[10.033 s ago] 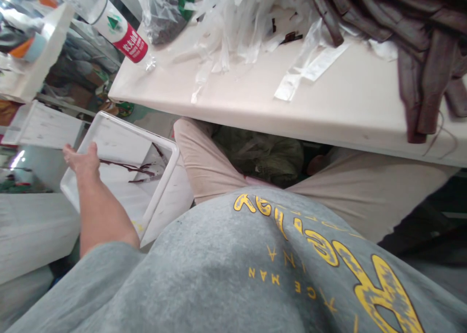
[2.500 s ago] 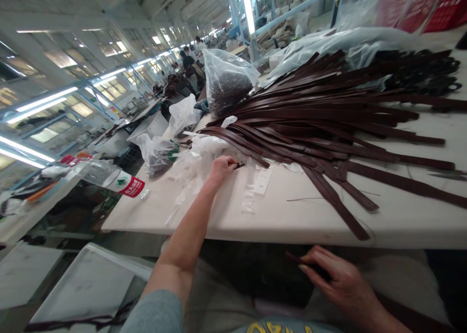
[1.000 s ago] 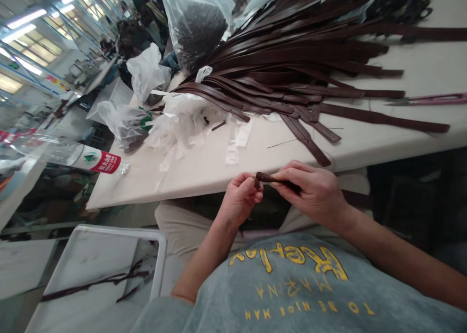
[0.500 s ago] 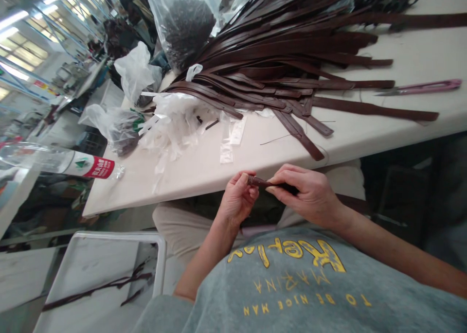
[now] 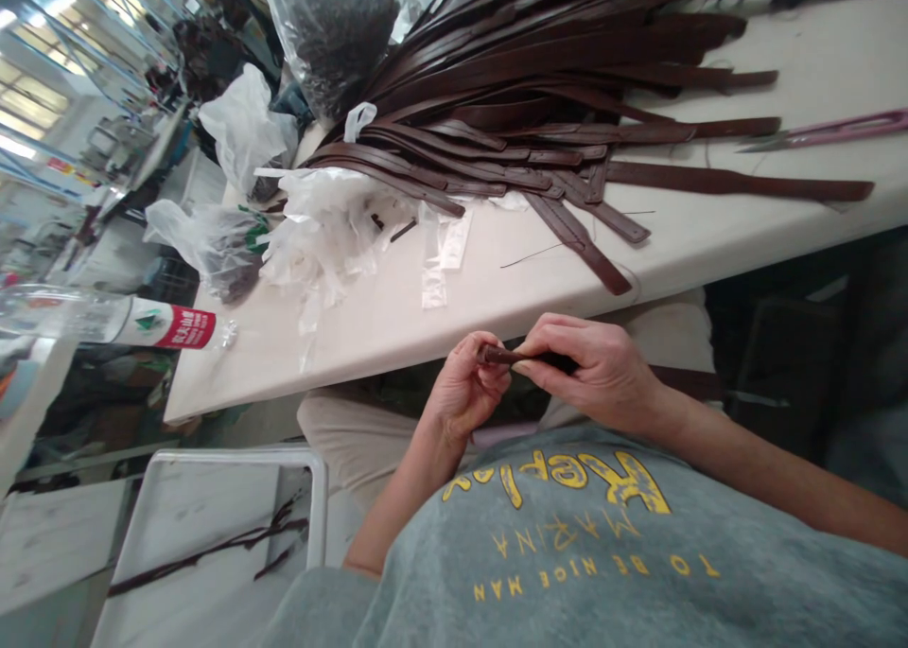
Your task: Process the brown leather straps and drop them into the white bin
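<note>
Just in front of the table's near edge, a dark brown leather strap (image 5: 502,356) is stretched between my two hands. My left hand (image 5: 468,383) pinches its end between thumb and fingers. A short way along, my right hand (image 5: 602,364) grips the same strap with thumb and forefinger, the other fingers curled round it. Much of the strap is hidden by my right hand. On the table beyond lies a large heap of similar brown leather straps (image 5: 525,147), some with stitched ends pointing towards me.
Purple-handled thread snips (image 5: 837,132) lie at the table's right. Crumpled white plastic (image 5: 326,222) and filled plastic bags (image 5: 333,33) stand at the left. A plastic bottle (image 5: 163,324) lies by the left corner. A white tray (image 5: 319,497) with dark strips is below left.
The view has shifted slightly, so the table's things sit a little differently in the picture. Both hands keep hold of the strap, with little movement.
</note>
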`<action>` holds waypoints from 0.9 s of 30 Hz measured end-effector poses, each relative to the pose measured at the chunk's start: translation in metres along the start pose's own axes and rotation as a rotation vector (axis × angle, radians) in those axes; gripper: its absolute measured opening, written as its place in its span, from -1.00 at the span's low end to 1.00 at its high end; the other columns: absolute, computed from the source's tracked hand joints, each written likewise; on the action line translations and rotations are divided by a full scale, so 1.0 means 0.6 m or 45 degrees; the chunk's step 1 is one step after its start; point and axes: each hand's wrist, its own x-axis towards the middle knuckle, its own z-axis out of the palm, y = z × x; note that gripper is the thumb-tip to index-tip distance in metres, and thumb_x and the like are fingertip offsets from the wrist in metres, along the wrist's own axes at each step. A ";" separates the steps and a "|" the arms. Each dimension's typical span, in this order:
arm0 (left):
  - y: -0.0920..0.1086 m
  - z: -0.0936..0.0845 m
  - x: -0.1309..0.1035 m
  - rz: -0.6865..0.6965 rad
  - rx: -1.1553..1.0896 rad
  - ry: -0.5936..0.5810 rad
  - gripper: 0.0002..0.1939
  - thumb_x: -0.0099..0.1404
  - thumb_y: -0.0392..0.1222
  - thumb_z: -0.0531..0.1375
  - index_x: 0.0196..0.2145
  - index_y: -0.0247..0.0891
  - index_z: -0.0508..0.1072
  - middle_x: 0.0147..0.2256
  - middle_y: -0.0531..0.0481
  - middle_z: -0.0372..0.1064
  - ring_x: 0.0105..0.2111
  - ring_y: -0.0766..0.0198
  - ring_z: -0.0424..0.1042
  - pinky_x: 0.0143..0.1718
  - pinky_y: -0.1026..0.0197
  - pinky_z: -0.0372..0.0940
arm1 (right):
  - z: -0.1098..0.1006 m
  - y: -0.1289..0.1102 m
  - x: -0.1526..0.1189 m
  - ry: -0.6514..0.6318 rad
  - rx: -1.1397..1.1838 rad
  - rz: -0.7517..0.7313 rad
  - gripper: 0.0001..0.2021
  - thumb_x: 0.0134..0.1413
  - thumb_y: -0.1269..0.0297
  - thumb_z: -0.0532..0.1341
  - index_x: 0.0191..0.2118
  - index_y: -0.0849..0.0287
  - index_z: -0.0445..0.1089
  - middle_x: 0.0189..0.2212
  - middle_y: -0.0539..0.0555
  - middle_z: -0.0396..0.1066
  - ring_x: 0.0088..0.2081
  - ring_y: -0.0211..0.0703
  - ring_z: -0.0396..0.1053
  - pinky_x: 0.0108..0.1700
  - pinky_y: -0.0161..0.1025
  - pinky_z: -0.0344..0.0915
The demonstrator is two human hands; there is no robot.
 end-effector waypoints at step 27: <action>-0.026 -0.034 -0.004 0.373 0.582 -0.037 -0.63 -0.05 -0.04 0.51 -0.27 -0.22 0.65 -0.49 0.05 0.43 -0.54 0.47 0.27 -0.47 0.39 0.23 | 0.018 0.007 -0.016 0.025 0.029 0.175 -0.90 0.20 0.36 0.23 -0.37 0.18 0.42 -0.48 -0.02 0.35 -0.44 -0.25 0.31 -0.38 -0.30 0.20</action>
